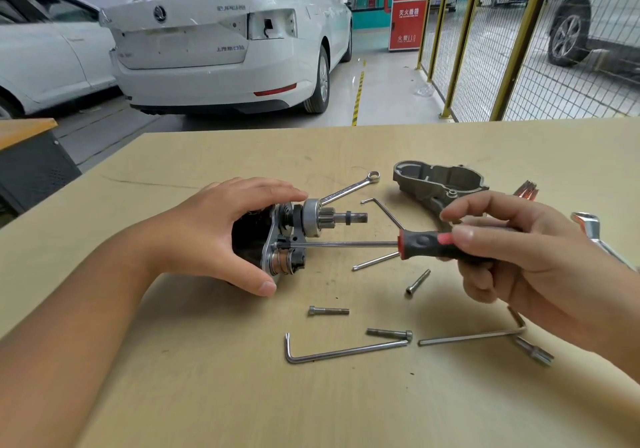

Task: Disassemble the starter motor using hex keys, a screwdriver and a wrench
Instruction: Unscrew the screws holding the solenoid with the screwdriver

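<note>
- Nearest the camera, two forearms reach in over the wooden table [173, 395]; loose on it lie three socket-head bolts [328, 311] and several hex keys, one long hex key [341, 350] closest in.
- Left hand [221, 236] cups the starter motor [277, 239], which lies on its side left of centre, pinion shaft pointing right; fingers are curved over the top of the body, thumb braced against the table below it.
- Right hand [512, 250] holds the screwdriver [381, 245] by its black-and-red handle, thumb and fingertips pinching it lightly, the other fingers curled beneath.
- Screwdriver tip sits at a fastener on the motor's plate, just beside the solenoid plunger.
- Aluminium nose housing [440, 184] lies apart behind the right hand, a combination wrench [349, 189] beside it, so the front cover is already off.
- Step in hand, I judge: loosening a screw on the inner plate.
- Next move calls for steady axial pressure, the blade fully seated, and the left hand stopping the body from rolling.
</note>
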A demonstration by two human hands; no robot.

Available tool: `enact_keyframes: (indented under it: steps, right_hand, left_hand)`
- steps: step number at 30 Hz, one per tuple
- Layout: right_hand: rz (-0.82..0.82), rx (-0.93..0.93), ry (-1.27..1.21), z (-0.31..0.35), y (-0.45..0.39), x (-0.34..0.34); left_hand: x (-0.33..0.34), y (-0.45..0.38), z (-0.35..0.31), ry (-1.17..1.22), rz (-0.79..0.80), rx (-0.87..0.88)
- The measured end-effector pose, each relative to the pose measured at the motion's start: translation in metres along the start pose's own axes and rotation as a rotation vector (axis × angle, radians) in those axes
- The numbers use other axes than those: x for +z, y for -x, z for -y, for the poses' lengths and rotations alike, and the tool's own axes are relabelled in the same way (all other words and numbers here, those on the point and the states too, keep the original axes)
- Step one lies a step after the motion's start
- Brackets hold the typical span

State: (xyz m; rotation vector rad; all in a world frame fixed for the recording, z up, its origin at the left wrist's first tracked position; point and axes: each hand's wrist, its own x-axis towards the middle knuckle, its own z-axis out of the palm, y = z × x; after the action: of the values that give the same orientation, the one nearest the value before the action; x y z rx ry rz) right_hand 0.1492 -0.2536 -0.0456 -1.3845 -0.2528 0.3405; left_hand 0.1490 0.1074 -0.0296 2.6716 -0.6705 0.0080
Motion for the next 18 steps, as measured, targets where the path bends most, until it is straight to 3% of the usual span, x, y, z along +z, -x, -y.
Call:
enact_keyframes:
  steps: [9,18]
  right_hand:
    - [-0.038,0.023,0.106,-0.0001,0.0003,0.0019]
    - [0.002,-0.021,0.032,-0.0011,0.0001,0.0001]
  left_hand:
    - [-0.0001,-0.0006,0.0007,-0.003,-0.007,0.014]
    - [0.0007,-0.0004,0.0006,-0.006,-0.004,0.013]
